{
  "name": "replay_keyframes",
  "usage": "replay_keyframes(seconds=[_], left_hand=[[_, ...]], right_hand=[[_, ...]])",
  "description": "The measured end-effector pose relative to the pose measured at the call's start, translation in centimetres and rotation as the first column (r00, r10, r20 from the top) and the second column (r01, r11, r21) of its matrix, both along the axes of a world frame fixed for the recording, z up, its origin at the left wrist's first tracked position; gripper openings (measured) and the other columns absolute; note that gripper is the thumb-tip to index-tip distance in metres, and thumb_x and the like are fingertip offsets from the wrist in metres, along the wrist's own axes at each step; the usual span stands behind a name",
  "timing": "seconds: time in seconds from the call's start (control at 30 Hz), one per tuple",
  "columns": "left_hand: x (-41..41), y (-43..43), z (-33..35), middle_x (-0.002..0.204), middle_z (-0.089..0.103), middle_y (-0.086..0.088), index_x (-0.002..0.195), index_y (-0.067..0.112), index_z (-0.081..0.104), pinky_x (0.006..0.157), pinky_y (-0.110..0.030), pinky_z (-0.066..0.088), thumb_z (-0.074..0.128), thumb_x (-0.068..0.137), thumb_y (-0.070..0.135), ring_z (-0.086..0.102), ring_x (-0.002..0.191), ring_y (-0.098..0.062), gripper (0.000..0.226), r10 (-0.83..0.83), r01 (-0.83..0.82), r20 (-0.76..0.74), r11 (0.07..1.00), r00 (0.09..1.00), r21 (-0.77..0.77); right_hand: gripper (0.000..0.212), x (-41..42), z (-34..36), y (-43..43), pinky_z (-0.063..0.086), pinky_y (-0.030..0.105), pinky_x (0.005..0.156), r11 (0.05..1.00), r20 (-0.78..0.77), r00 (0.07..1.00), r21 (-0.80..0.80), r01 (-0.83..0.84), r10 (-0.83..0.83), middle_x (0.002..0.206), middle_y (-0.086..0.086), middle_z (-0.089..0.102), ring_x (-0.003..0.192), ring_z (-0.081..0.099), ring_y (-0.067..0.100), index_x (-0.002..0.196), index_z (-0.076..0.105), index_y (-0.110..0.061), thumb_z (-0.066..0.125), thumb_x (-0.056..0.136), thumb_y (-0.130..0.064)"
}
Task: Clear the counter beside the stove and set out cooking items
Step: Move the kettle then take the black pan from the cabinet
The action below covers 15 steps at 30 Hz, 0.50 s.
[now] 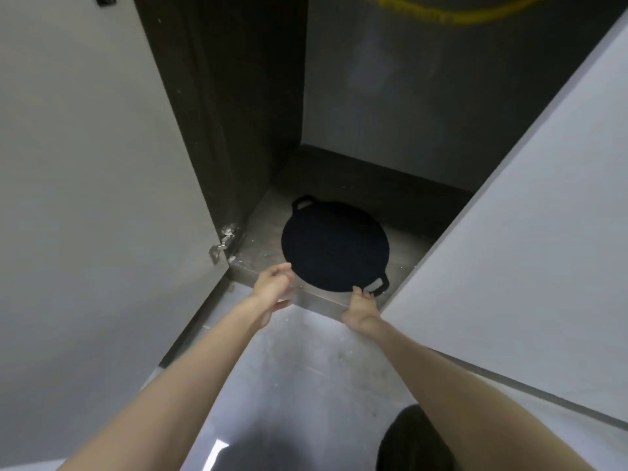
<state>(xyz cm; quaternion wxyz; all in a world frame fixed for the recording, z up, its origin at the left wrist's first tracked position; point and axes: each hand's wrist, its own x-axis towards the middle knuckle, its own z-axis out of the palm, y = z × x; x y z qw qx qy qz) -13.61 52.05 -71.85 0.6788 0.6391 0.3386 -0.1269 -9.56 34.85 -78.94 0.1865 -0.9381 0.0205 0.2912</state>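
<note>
A round, flat black griddle pan with two small loop handles lies on the floor of an open low cabinet. My right hand grips the pan's near rim, just left of the near handle. My left hand hovers at the cabinet's front edge, left of the pan, fingers loosely apart and holding nothing.
Two white cabinet doors stand open, the left door and the right door, leaving a narrow gap. A worn hinge sits at the left door's base. A yellow hose curves at the cabinet's back. Grey floor lies below.
</note>
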Motion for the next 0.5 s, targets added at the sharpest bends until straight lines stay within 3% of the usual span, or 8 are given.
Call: replay_keyframes(seconds=[0.1,0.23,0.4,0.5], left_hand=[[0.6,-0.1,-2.5,0.124,0.054,-0.005,0.131,0.019,0.049,0.086,-0.034,0.047,0.047,0.095,0.011,0.054,0.107,-0.023,0.036,-0.023,0.022,-0.012,0.998,1.0,-0.054],[1.0,-0.4,-4.9,0.127,0.053,-0.003,0.13,0.021,0.049,0.083,-0.034,0.047,0.049,0.095,0.015,0.054,0.11,-0.023,0.035,-0.059,0.057,-0.018,0.995,0.998,-0.085],[1.0,-0.2,-7.0,0.131,0.051,-0.003,0.121,0.021,0.05,0.085,-0.034,0.047,0.048,0.097,0.016,0.053,0.114,-0.026,0.026,-0.066,0.06,-0.048,0.992,0.997,-0.115],[0.8,0.6,-8.0,0.134,0.05,-0.004,0.126,0.02,0.047,0.088,-0.036,0.047,0.047,0.098,0.02,0.053,0.114,-0.026,0.028,-0.056,0.042,-0.083,0.986,0.995,-0.16]], right_hand=[[0.077,0.5,-2.5,-0.8,0.008,0.039,0.119,0.997,0.012,0.999,-0.068,-0.035,0.036,0.158,0.019,-0.006,0.146,-0.008,0.035,0.151,0.0,-0.006,0.047,0.09,-0.005],[0.083,1.2,-5.1,-1.4,0.006,0.04,0.119,0.988,0.042,0.995,-0.13,-0.083,0.089,0.155,0.023,-0.02,0.143,-0.02,0.036,0.15,-0.01,-0.006,0.046,0.089,0.0],[0.089,0.3,-6.7,-0.5,0.017,0.039,0.117,0.975,0.118,0.981,-0.181,-0.129,0.152,0.153,0.026,-0.023,0.142,-0.022,0.037,0.15,-0.014,-0.008,0.046,0.086,0.005],[0.09,-0.5,-6.5,0.1,0.011,0.039,0.12,0.974,0.118,0.973,-0.136,-0.182,0.198,0.156,0.022,-0.018,0.144,-0.02,0.034,0.152,-0.007,-0.011,0.046,0.082,0.008]])
